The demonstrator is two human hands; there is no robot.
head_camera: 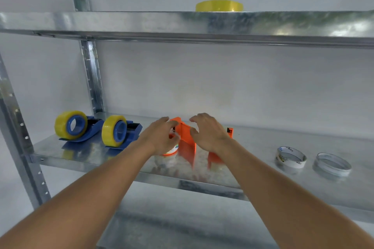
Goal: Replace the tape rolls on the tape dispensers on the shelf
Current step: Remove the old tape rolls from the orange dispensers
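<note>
Two blue plastic dispensers (101, 129) at nine o'clock carried full yellow rolls, while the left hand (162, 137) and right hand (208, 133), fingers apart, hovered at the roll-less orange plastic dispenser (187, 137).

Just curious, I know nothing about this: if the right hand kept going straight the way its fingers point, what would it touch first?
Most likely the orange tape dispenser: the right hand has its fingers curved toward its upright part, though depth is hard to judge.

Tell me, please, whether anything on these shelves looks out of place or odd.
One thing: a full yellow tape roll lies flat on the upper shelf, apart from the dispensers below. The two spent cores lying loose at the lower shelf's right look like task leftovers.
</note>
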